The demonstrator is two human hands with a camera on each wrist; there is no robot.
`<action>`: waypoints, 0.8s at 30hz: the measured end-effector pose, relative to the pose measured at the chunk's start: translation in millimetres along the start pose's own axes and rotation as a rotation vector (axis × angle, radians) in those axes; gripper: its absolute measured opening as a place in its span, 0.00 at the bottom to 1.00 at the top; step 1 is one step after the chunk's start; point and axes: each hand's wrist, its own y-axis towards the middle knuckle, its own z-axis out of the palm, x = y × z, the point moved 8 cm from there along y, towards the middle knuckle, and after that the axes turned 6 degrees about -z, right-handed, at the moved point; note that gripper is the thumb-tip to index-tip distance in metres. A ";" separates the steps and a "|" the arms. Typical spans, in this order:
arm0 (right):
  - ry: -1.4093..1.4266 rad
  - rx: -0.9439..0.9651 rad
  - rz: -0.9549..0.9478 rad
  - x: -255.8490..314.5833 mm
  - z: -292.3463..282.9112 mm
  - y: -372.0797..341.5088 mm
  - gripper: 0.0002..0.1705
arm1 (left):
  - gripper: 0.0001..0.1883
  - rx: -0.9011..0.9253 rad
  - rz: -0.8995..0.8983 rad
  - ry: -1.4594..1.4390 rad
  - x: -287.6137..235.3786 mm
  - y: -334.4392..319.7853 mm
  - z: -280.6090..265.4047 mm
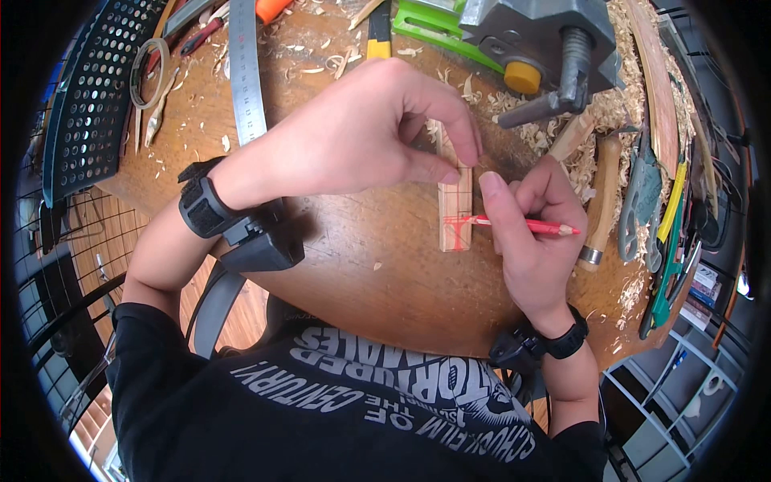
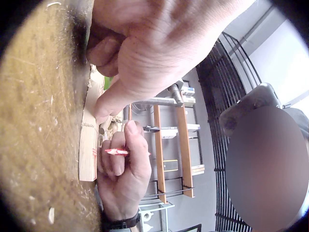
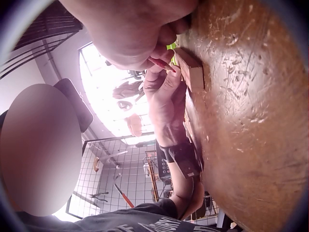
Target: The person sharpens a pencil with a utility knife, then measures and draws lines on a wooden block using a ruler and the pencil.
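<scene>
I hold the left grip (image 1: 345,132) nearly closed, thumb and finger pinching the wooden block (image 1: 455,202) on the worktop (image 1: 361,269); the right grip (image 1: 530,245) is curled round the red pencil (image 1: 552,228), one end beside the block's red marks (image 1: 457,225).

Workshop interior: a wooden table (image 1: 345,249) with a curved near edge stands over a wood-plank floor (image 1: 241,309), black wire-grid panels (image 3: 96,169) beside it. A grey wall (image 2: 193,116) carries shelving with orange-brown uprights (image 2: 159,145) — at the opposite side, bright light enters through a barred window (image 3: 96,72).
</scene>
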 end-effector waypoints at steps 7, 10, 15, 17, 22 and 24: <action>0.141 -0.098 0.023 1.9 -6.8 -1.6 0.15 | 0.05 -0.095 0.024 -0.038 -5.5 -1.9 -7.3; 0.200 -0.139 0.035 2.3 -12.9 -3.1 0.14 | 0.04 -0.093 -0.072 -0.136 -2.4 -3.5 -10.0; 0.199 -0.183 -0.012 6.4 -26.2 -3.9 0.13 | 0.07 -0.088 -0.123 -0.209 4.4 -1.5 -16.5; 0.186 -0.181 -0.019 6.7 -28.1 -3.9 0.13 | 0.06 -0.168 -0.105 -0.214 9.0 0.0 -19.9; 0.205 -0.226 0.082 3.7 -27.3 -3.9 0.12 | 0.06 -0.211 -0.093 -0.258 7.4 -1.7 -22.4; 0.210 -0.229 0.091 4.0 -27.8 -3.5 0.12 | 0.06 -0.192 -0.124 -0.255 6.3 -2.7 -24.9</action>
